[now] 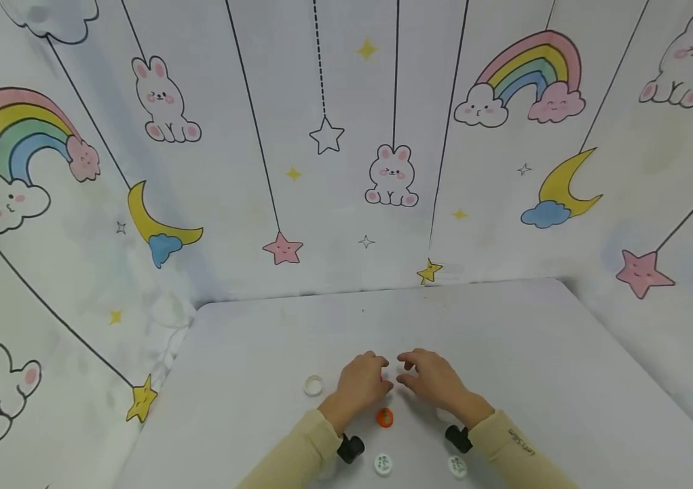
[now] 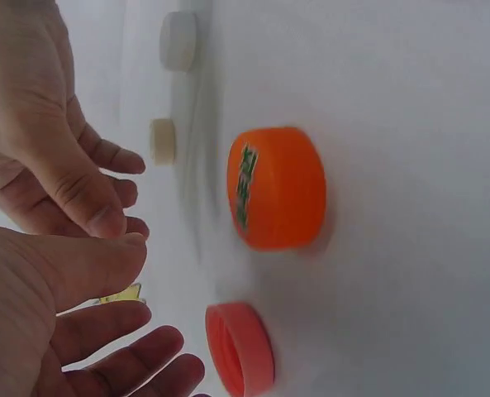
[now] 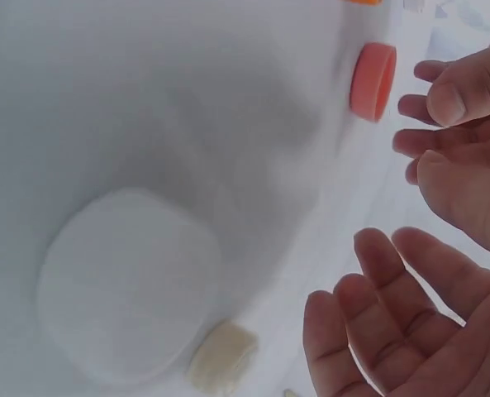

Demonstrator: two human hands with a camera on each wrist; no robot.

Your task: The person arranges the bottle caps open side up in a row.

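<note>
In the head view my left hand hovers over the table, fingers bent loosely around nothing. My right hand faces it across a small gap, its fingers bent too and holding nothing. A pinkish-red cap lies on its side-facing rim close to the left fingers; those fingers mostly cover it from above. Nearer the body sits an orange bottle cap with green print. By the right hand are a round white cap and a small tan cap, both largely hidden in the head view.
A whitish ring-like cap lies left of the left hand. Two white caps with green print, one on the left and one on the right, lie near the front. Patterned cloth walls enclose the white table.
</note>
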